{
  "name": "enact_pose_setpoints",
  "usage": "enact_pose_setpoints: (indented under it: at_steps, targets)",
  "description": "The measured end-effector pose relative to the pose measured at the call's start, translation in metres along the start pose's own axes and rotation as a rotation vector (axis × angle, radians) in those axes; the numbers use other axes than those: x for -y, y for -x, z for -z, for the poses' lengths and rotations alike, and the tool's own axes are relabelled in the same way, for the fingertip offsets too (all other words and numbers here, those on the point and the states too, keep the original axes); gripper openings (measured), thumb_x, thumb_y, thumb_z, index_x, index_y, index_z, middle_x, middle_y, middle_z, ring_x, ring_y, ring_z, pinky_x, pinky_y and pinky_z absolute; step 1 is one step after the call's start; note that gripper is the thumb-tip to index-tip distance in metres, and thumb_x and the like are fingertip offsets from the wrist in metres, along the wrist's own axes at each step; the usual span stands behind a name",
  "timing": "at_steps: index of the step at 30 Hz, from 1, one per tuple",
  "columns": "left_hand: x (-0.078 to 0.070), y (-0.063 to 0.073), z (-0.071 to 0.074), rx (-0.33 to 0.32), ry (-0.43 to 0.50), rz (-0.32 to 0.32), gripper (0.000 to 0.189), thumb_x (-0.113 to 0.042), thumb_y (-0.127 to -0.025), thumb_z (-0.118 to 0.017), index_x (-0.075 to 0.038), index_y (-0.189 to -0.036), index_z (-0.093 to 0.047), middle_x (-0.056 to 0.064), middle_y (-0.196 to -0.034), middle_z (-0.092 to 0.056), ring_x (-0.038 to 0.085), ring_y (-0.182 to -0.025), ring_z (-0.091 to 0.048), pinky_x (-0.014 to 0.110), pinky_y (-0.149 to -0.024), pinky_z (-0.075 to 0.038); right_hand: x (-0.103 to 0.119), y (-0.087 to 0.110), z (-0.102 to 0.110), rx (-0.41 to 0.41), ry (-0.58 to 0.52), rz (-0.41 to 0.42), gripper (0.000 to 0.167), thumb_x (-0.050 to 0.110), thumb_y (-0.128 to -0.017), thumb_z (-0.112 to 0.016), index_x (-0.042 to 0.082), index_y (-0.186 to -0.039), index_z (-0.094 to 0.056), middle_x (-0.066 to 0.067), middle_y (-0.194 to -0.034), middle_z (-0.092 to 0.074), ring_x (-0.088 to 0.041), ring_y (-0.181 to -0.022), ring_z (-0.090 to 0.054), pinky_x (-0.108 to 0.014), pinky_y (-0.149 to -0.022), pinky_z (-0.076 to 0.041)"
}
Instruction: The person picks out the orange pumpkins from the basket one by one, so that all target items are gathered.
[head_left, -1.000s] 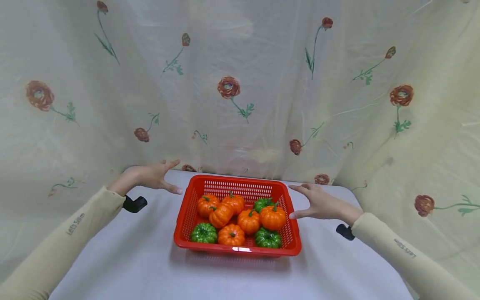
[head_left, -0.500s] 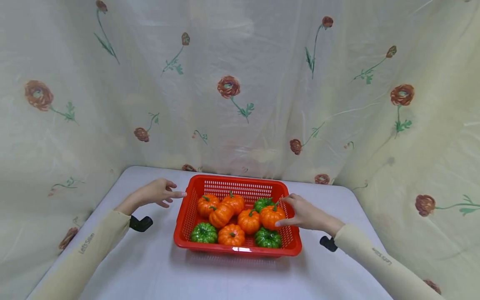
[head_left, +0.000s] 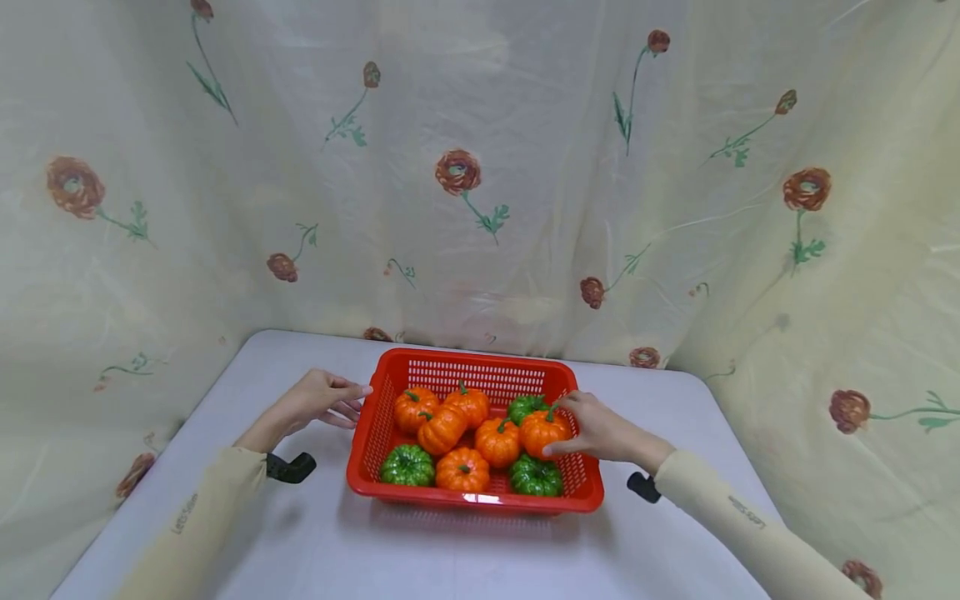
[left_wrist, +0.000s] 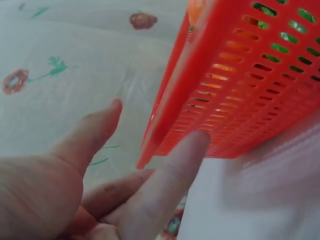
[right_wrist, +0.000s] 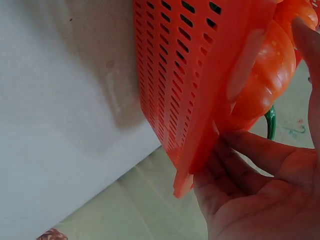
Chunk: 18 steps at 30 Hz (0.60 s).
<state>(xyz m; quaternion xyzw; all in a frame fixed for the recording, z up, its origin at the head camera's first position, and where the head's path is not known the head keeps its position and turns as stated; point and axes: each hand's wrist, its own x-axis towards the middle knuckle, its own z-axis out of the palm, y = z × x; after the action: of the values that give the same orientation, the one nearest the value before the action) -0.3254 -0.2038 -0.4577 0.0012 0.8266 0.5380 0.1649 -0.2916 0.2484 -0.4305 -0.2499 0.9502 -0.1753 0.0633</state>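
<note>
A red plastic basket with slotted walls holds several small orange and green pumpkins. My right hand reaches over its right rim and grips an orange pumpkin, thumb at the front and fingers at the back. In the right wrist view this orange pumpkin lies between the thumb and the fingers of my right hand, some of which meet the basket's rim. My left hand is beside the left rim, holding nothing. In the left wrist view the thumb and fingers of my left hand are spread near the basket wall.
Below the gripped pumpkin sits a green pumpkin; another green pumpkin lies front left, beside an orange pumpkin. The basket stands on a white table. A flowered curtain hangs behind and at both sides.
My right hand has moved left, over the basket rim and onto the orange pumpkin. My left hand has come down and slightly right towards the left rim. The basket has not moved.
</note>
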Motion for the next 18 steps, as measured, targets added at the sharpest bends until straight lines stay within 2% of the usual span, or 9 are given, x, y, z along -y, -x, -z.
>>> enact_pose_setpoints:
  at_steps: [5, 9, 13, 18]
  targets:
    - [0.006, -0.002, -0.008, -0.016, 0.046, 0.027, 0.061, -0.038, -0.082, -0.076, 0.003, -0.126, -0.061, 0.014, -0.103, -0.072, 0.02, -0.083, -0.071, 0.035, -0.073, -0.061, 0.003, -0.001, -0.001, -0.002, 0.022, 0.0, 0.072, 0.048, -0.076, -0.079, -0.004, -0.122, -0.06, -0.023, -0.127, -0.056, -0.035, -0.116, -0.052, -0.053, -0.101, -0.047]
    - [0.011, -0.004, -0.012, -0.041, 0.1, 0.041, 0.061, -0.036, -0.083, -0.075, 0.002, -0.128, -0.059, 0.014, -0.107, -0.071, 0.019, -0.085, -0.07, 0.034, -0.076, -0.061, 0.005, -0.002, -0.002, -0.004, -0.017, -0.03, 0.072, 0.046, -0.075, -0.08, -0.002, -0.123, -0.058, -0.016, -0.122, -0.059, -0.028, -0.109, -0.056, -0.046, -0.096, -0.053]
    - [0.018, -0.005, -0.014, -0.046, 0.205, 0.067, 0.064, -0.036, -0.082, -0.076, 0.001, -0.131, -0.056, 0.014, -0.113, -0.069, 0.018, -0.089, -0.07, 0.033, -0.08, -0.06, 0.006, -0.003, -0.005, -0.013, -0.079, -0.058, 0.073, 0.046, -0.074, -0.081, 0.0, -0.125, -0.055, -0.011, -0.116, -0.062, -0.02, -0.1, -0.059, -0.039, -0.09, -0.056]
    - [0.025, -0.006, -0.016, -0.014, 0.328, 0.07, 0.064, -0.031, -0.084, -0.075, 0.001, -0.134, -0.052, 0.009, -0.11, -0.069, 0.016, -0.088, -0.069, 0.032, -0.082, -0.06, 0.008, -0.002, -0.01, -0.03, -0.134, -0.098, 0.079, 0.049, -0.073, -0.08, 0.001, -0.129, -0.053, -0.009, -0.118, -0.062, -0.018, -0.101, -0.059, -0.039, -0.093, -0.055]
